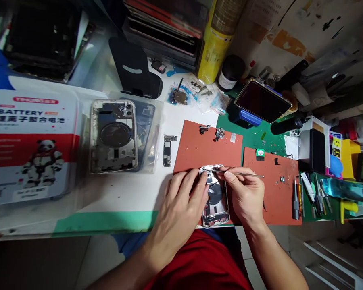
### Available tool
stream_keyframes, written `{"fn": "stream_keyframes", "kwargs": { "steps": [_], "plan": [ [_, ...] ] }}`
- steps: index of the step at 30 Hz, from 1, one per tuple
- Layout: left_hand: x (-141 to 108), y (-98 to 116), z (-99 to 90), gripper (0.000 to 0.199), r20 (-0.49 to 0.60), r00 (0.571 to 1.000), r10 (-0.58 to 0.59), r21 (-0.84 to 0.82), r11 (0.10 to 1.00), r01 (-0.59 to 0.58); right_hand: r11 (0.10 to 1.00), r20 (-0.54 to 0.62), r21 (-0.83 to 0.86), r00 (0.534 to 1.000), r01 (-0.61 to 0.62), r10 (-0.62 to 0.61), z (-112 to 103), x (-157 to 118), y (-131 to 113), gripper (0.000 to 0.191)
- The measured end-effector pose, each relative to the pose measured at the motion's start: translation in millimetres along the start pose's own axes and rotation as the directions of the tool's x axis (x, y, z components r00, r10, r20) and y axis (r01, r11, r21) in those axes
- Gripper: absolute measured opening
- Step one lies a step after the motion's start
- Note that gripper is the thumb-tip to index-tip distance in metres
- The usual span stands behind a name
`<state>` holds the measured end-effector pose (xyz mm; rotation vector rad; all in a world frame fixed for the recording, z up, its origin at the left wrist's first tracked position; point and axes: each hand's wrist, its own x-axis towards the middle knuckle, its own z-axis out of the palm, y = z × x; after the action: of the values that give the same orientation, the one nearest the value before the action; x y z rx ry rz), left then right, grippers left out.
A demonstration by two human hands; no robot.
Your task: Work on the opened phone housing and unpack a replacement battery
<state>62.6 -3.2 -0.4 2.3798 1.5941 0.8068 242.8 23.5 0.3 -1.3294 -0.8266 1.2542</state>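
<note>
**Two grips, fine work**

A red-brown mat (196,149) lies beneath both. Our left hand (184,195), clasp unclear, and our right hand (247,193) flank the open phone housing (216,197); the right pinches a slim metal tool (249,175). We judge it close inside work, next wanting a steady tip.

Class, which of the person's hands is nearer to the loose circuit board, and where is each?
Left. The left hand is below and slightly right of the circuit board in the view, apart from it; the right hand is farther right, past the left hand.
</note>
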Motion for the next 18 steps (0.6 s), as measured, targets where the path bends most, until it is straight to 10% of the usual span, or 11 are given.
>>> {"fn": "stream_keyframes", "kwargs": {
  "steps": [18],
  "plan": [
    [-2.6,1.3,-1.9,0.043,0.041,0.999,-0.026,0.006,1.000,0.025,1.000,0.043,0.011,0.999,-0.010,0.009,-1.2,5.5,-0.2,0.009]
  ]
}}
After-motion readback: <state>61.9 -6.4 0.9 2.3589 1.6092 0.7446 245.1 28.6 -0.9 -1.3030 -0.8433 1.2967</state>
